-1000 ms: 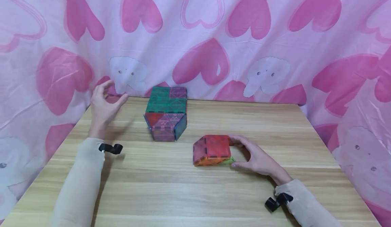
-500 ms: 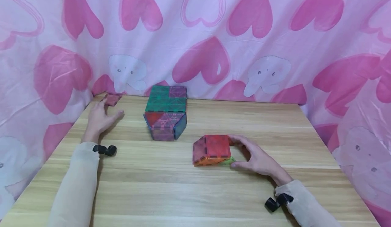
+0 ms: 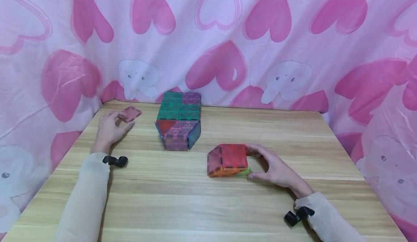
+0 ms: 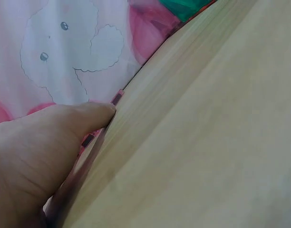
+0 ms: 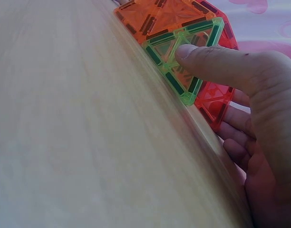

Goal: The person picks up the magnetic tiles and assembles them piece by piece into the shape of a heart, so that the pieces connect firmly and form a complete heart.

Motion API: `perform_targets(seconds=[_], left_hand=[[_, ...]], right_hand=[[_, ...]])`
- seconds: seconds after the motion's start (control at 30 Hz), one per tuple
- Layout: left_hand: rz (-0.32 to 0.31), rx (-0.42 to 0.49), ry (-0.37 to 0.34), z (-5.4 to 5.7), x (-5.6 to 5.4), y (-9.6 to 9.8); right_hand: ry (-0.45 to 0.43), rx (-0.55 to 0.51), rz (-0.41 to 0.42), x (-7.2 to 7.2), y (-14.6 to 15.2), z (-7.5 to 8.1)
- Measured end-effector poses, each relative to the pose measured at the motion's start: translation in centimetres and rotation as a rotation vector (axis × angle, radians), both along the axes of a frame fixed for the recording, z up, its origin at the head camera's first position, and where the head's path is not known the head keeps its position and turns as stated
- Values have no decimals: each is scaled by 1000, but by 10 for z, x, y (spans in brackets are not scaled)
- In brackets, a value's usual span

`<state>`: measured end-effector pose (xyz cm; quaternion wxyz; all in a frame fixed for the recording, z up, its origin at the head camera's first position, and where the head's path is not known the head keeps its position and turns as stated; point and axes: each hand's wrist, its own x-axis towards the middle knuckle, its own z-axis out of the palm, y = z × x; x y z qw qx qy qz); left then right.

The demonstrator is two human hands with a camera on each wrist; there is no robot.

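Observation:
In the head view my left hand (image 3: pixel 110 129) is at the table's back left, its fingers and thumb at the near edge of a flat translucent pink-red magnetic tile (image 3: pixel 131 114). The left wrist view shows the thumb overlapping the tile's edge (image 4: pixel 118 97) close to the table. My right hand (image 3: pixel 272 167) grips the right end of a small magnetic-tile block, with a red square top (image 3: pixel 233 155) and orange side. In the right wrist view the thumb presses a green triangular tile (image 5: pixel 183 59) while the other fingers lie behind the red tiles (image 5: pixel 214 99).
A larger magnetic-tile build, with a green top (image 3: pixel 178 106) and purple, red and blue sides, stands between the hands, towards the back. A pink heart-patterned curtain (image 3: pixel 215 28) rises behind the wooden table (image 3: pixel 195 205).
The left hand has come down to the pink-red tile at the back left corner and slid it nearer and to the right. The right hand and its block have stayed put.

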<state>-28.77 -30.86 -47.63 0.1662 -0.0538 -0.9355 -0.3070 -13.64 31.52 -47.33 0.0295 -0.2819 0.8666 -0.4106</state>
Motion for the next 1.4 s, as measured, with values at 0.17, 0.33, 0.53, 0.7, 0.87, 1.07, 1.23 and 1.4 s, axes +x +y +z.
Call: perform_targets(seconds=[0.17,0.33,0.53,0.7,0.87,1.07,1.23,1.4], left_hand=[[50,111,-55,5,4,3],[123,282,-112,12,10,8],[146,649,-84,13,8,14],[117,994,16,19,8,21],[-36,1087,163,48,11,39],[-401,1121,341,103,23,85],[-690,1054,379,133,42,130],[-841,963,278,137,63,174]], right_hand=[[-2,1,-6,1,1,0],[-8,6,-12,1,1,2],[-2,9,-11,1,2,2],[5,11,-10,1,1,-1],[-1,11,-12,3,0,0],[1,16,-15,4,-1,4],[8,14,-13,3,-2,5],[8,0,-5,2,0,2]])
